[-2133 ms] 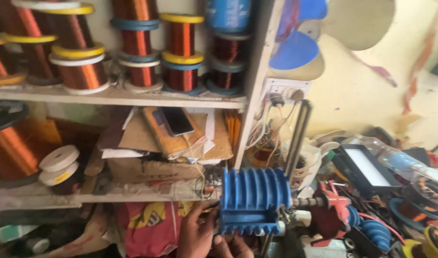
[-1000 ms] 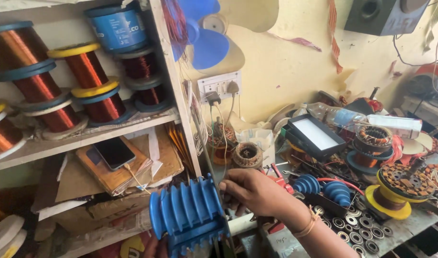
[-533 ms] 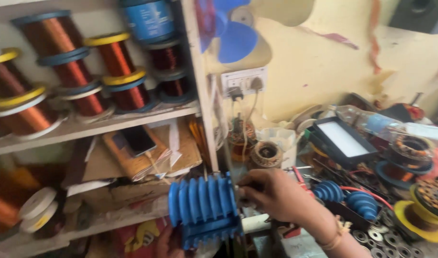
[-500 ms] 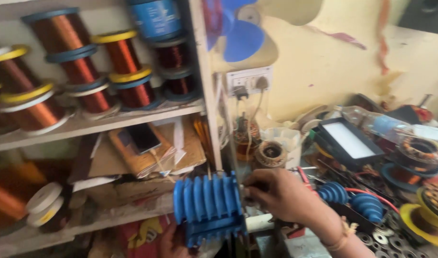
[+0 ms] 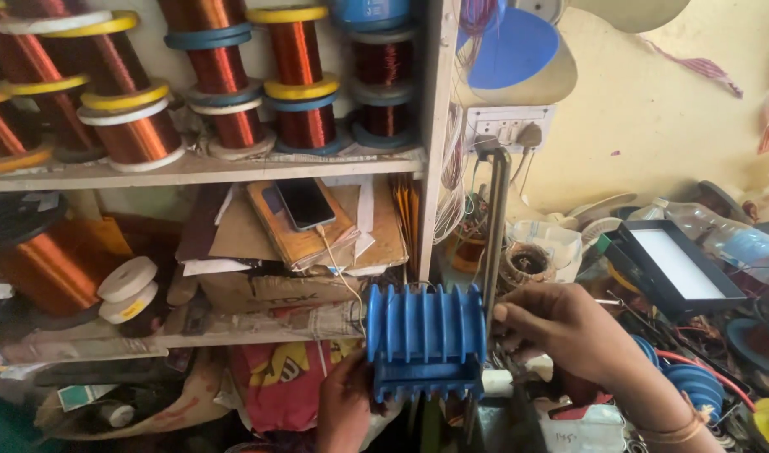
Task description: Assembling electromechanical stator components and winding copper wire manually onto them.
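The right hand [image 5: 569, 331] has its fingers curled, thumb and fingertips pressed against the right end of a blue ribbed winding former [image 5: 426, 340], beside an upright metal crank arm [image 5: 493, 243]. The left hand [image 5: 344, 411] grips the former's lower left corner from beneath, fingers closed on it. The former sits just before the lower shelf [image 5: 107, 341]'s right end. Copper wire spools [image 5: 225, 75] line the upper shelf; a phone [image 5: 304, 204] lies on notebooks below them.

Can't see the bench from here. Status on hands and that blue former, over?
Left hand gripping blue former from below. Right hand at its right end, by the metal crank. Copper spools shelved behind, nothing blocking.
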